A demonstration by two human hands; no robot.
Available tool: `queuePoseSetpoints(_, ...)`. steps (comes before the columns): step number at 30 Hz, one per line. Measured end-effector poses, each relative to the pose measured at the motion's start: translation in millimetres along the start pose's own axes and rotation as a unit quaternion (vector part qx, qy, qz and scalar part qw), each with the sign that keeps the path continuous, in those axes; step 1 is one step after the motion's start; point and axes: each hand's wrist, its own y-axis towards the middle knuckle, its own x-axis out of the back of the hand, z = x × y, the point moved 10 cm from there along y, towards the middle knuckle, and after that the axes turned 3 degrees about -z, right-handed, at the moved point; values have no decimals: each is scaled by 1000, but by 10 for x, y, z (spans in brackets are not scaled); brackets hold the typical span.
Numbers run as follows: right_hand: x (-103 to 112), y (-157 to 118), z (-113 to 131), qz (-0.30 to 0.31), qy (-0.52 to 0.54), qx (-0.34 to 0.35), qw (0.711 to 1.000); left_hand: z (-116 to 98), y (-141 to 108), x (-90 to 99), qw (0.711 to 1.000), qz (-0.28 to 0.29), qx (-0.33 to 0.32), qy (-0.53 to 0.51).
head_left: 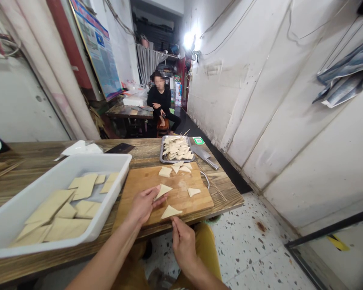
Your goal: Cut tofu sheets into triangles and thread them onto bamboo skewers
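Note:
My left hand (145, 203) pinches a pale triangular piece of tofu sheet (163, 190) over the wooden cutting board (136, 181). Close to the board's near edge, my right hand (184, 239) is closed on what looks like a thin skewer, mostly hidden by the fingers. A second tofu triangle (171, 212) sits just beyond those fingers, seemingly threaded on the skewer. Another triangle (194, 192) lies loose at the board's right, and several more pieces (165, 172) rest along its far side.
A white plastic tub (125, 165) with several tofu sheets stands at left. Behind the board are a metal tray (162, 155) heaped with skewered triangles and a cleaver (204, 155). Bare skewers (216, 186) lie at right. A person (159, 96) sits on a stool farther back.

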Motion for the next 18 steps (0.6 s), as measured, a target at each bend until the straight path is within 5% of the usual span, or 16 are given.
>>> queuePoseSetpoints(15, 7, 243, 55, -15, -49, 32, 998, 208, -124, -101, 999, 2, 30, 20)
queuePoseSetpoints(18, 50, 274, 35, -15, -37, 23, 999, 68, 19, 15, 997, -17, -29, 69)
